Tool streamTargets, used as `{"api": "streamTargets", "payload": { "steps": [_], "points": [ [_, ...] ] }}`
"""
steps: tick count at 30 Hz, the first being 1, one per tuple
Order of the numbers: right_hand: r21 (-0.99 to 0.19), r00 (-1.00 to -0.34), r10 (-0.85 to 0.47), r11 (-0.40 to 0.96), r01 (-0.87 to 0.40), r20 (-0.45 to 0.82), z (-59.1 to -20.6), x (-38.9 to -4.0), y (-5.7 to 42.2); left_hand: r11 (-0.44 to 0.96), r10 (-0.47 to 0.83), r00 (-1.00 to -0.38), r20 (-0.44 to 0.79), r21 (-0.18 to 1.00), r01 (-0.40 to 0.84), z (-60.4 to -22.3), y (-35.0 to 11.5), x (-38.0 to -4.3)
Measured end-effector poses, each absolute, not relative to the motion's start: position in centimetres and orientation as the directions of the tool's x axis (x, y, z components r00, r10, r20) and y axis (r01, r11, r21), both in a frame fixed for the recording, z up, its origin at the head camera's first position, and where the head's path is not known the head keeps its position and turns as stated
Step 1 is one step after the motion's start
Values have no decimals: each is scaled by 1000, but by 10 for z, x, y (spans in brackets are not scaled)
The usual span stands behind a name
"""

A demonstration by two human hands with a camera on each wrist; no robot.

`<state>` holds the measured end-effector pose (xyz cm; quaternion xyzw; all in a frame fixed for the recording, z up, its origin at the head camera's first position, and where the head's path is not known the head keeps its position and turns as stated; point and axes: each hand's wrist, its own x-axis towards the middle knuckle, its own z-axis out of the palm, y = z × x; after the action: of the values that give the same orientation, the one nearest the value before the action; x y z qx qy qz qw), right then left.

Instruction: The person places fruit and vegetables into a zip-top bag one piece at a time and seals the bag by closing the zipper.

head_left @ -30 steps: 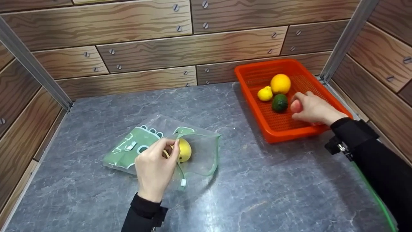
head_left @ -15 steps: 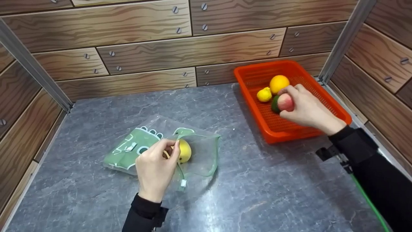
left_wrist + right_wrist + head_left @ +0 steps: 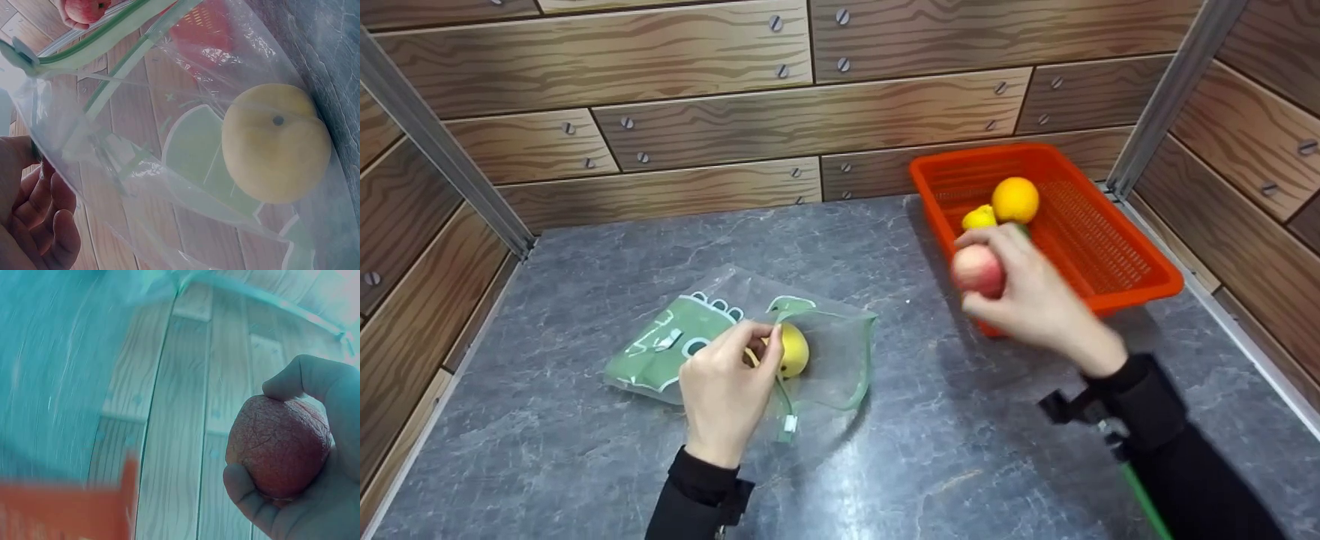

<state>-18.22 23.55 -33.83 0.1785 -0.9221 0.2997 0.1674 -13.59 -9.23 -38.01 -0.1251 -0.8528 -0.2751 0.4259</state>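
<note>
My right hand (image 3: 1027,292) holds a red apple (image 3: 978,270) in the air over the basket's near left side, thumb and fingers curled round it. In the right wrist view the apple (image 3: 278,444) sits between thumb and fingers. With thumb and forefinger my left hand (image 3: 727,382) pinches the edge of a clear zip bag (image 3: 832,360) with green trim and a white slider. The bag's mouth gapes to the right. Inside it lies a rounded yellow fruit (image 3: 793,351); the left wrist view shows this yellow fruit (image 3: 275,143) with a dark spot.
An orange-red plastic basket (image 3: 1117,240) stands at the back right. In it are an orange (image 3: 1015,199), a lemon (image 3: 979,217) and a dark green fruit (image 3: 1023,229), mostly hidden by my right hand. Wood-patterned walls (image 3: 697,127) enclose the grey marbled table (image 3: 585,465).
My right hand has lifted the apple from the basket and carried it left and toward me, past the basket's near side. The left hand keeps its pinch on the bag.
</note>
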Motion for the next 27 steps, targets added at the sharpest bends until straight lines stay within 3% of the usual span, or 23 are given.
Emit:
{"api": "streamTargets", "payload": {
  "steps": [10,27],
  "points": [
    [-588,-875,-270,657,-473,402,-364,-155,182,819,-18,-606,795,359,447,-379,-91,-136],
    [-561,-831,-422,614,-556,362,-386,-132,137,806,-17,-594,804,363,468,-378,-93,-134]
  ]
}}
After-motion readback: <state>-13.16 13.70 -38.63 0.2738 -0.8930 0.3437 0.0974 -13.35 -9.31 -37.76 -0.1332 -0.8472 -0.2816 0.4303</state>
